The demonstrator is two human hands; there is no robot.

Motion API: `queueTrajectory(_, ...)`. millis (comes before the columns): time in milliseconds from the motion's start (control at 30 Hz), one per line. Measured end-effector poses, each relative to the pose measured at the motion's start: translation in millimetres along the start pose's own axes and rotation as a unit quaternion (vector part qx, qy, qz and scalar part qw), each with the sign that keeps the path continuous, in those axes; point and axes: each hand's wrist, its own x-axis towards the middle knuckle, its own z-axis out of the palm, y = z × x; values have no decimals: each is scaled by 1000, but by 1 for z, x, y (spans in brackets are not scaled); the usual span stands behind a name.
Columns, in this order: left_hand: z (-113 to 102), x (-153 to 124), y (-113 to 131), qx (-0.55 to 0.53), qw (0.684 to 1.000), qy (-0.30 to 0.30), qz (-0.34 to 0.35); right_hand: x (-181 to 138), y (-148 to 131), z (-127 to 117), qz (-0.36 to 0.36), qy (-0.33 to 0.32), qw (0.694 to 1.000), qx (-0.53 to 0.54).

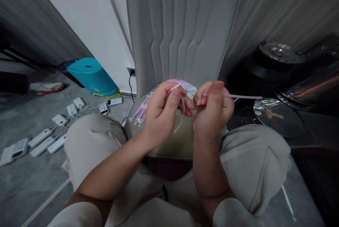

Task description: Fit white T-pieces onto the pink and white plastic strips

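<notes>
Purple, one strip (243, 96) juts from the right hand (212, 108).

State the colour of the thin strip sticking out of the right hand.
The strip is pale purple, best seen in the head view.

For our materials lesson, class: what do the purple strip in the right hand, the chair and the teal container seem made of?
Purple strip: probably smooth plastic, being slim and evenly coloured, though cord is possible.
Chair: leather or imitation leather, with a soft sheen and padded, grooved panels.
Teal container: likely moulded plastic, satin, given its rounded edges and even body colour.
</notes>
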Motion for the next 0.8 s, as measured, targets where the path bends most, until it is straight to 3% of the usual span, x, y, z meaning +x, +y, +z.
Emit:
queueTrajectory(300,-2,-14,-13,100,995,-1,-25,-4,8,3,-7,-30,999,8)
queueTrajectory(500,-5,-15,-12,168,984,-39,53,-7,8,5,-26,-17,999,-38)
queueTrajectory(800,-2,-14,-7,182,979,-14,91,-16,8,10,4,-13,1000,-5)
